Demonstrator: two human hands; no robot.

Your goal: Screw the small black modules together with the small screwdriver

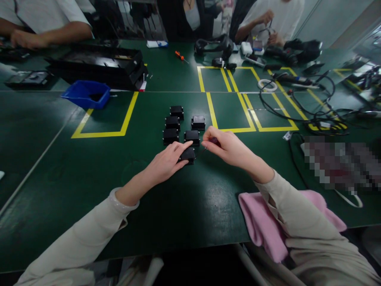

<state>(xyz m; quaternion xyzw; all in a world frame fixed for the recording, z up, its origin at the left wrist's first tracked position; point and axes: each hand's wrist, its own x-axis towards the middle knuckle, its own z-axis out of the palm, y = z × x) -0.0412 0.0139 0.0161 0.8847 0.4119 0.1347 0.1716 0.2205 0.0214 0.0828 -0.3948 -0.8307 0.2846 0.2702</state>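
My left hand (170,159) grips the nearest small black box (188,155) on the green table, with a finger and the thumb over its top and near side. Silver screw-like ends stick out from the box's sides. Just to the right, my right hand (228,147) is closed around a screwdriver (214,141). Its dark red handle is mostly covered by the fingers, and the thin shaft points left towards the held box; whether the tip touches it I cannot tell. Beyond the left fingertips lies another black box (192,137), with several alike in two rough columns, including one at the back (176,111).
Yellow tape outlines (122,133) mark the green table (166,214). A blue bin (87,94) stands left before black trays (101,63). An orange screwdriver (179,55) lies far back. Cables (297,117) coil at right, and a pink cloth (253,216) lies under my right forearm. People sit opposite.
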